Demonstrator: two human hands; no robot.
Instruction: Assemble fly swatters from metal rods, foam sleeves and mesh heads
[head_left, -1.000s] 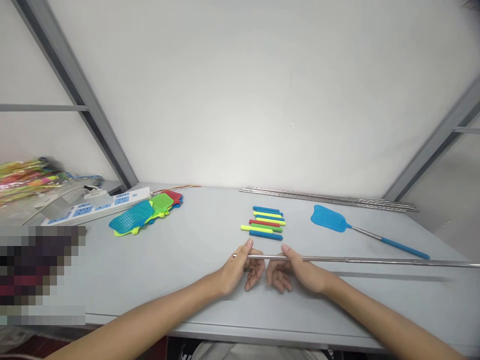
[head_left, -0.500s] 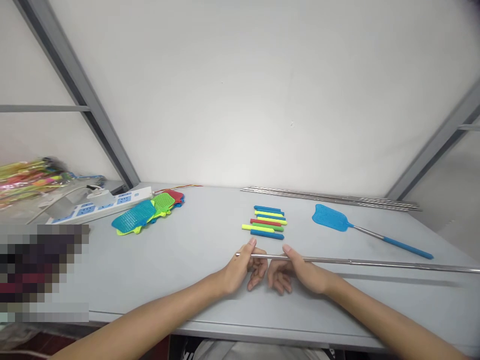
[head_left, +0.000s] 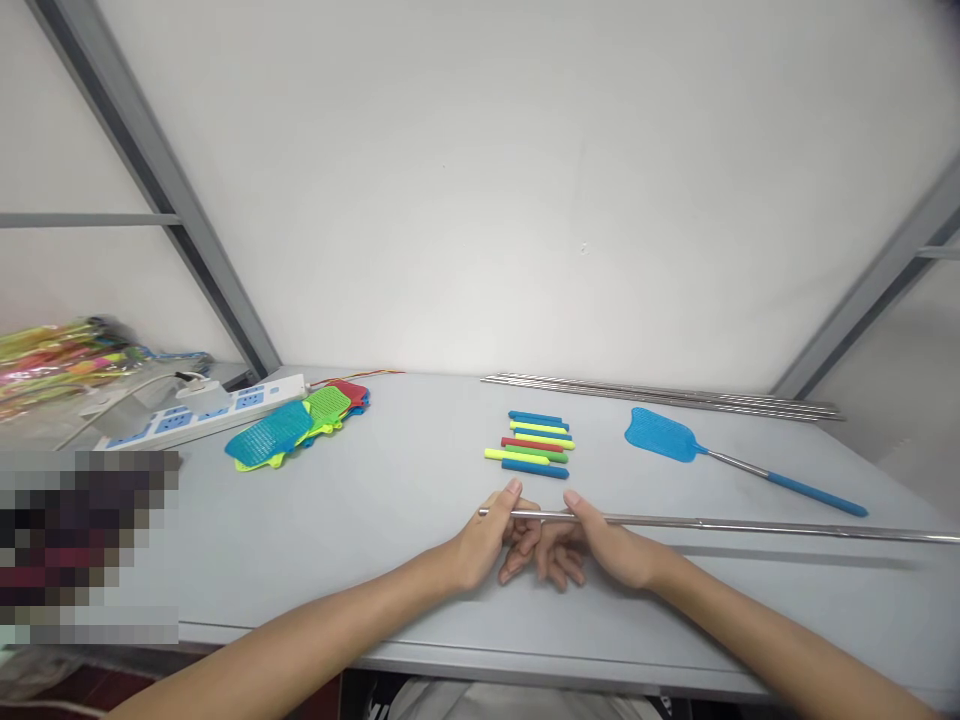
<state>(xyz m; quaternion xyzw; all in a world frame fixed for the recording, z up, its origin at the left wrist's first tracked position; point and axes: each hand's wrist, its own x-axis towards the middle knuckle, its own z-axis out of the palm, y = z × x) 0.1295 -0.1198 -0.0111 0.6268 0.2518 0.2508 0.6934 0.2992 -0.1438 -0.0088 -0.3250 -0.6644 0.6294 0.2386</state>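
Observation:
A long, thin metal telescopic rod (head_left: 750, 526) runs level above the table and reaches the right edge of the view. Near its left end, my left hand (head_left: 491, 535) pinches it between thumb and fingers. My right hand (head_left: 589, 540) grips the same rod just to the right, thumb on top, the fingertips of both hands close together. Beyond the hands lie several coloured plastic handle sleeves (head_left: 534, 453) in blue, yellow, red and green. A blue fly swatter (head_left: 661, 434) with a metal shaft and blue handle rests to the right.
Several swatter heads (head_left: 270, 433) overlap at the left beside a white power strip (head_left: 225, 405). More metal rods (head_left: 675, 395) lie along the wall at the back. Plastic-wrapped colourful items (head_left: 60, 355) sit at far left. A metal frame post (head_left: 862, 290) stands at the right.
My left hand has shifted slightly to the right, closer to my right hand, with the rod still held in both. The things on the table have not moved.

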